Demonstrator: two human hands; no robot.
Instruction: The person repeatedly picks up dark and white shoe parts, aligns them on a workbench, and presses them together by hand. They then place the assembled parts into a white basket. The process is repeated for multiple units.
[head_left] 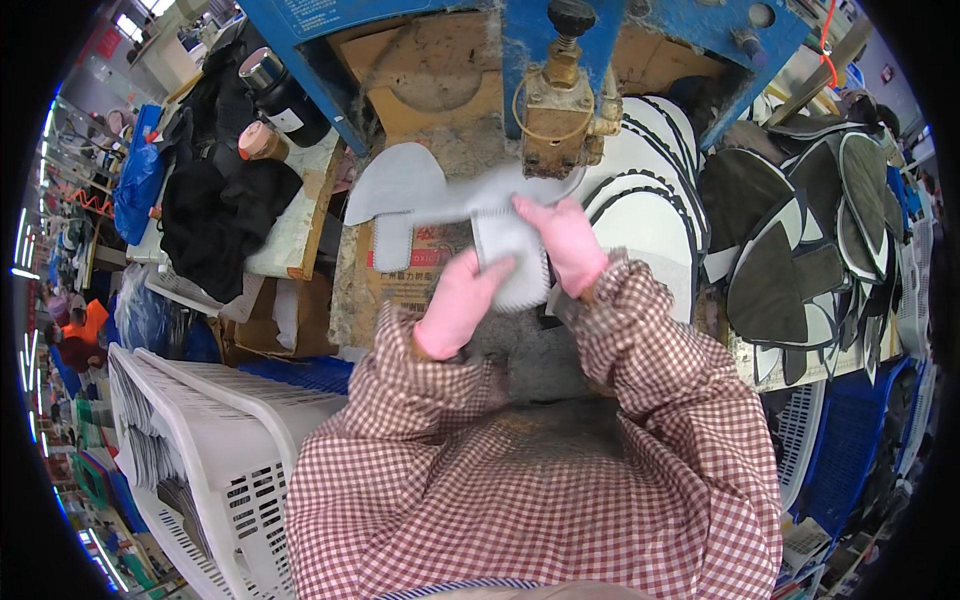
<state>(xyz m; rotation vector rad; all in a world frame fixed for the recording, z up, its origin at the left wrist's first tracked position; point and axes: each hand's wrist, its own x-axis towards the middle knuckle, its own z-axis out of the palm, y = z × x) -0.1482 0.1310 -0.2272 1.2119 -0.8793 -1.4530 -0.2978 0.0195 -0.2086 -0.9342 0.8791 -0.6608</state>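
Observation:
Both my hands wear pink gloves. With its thumb on the near part, my left hand (457, 305) holds a light grey fabric piece (513, 265) with zigzag-stitched edges. My right hand (570, 245) pinches the same piece at its upper right, just below the machine's brass head (562, 120). The piece's far part is smeared by motion. To the left of it lies another pale piece (397, 182) with a rounded top, on the worktable over a printed cardboard sheet (430, 255). Whether the two pieces join cannot be made out.
A blue machine frame (335, 100) stands over the bench. White curved pieces with dark edging (640, 240) lie stacked at right, beside a heap of dark green pieces (790, 250). White plastic baskets (215, 400) stand at left, below black cloth (215, 215) and a thermos (285, 105).

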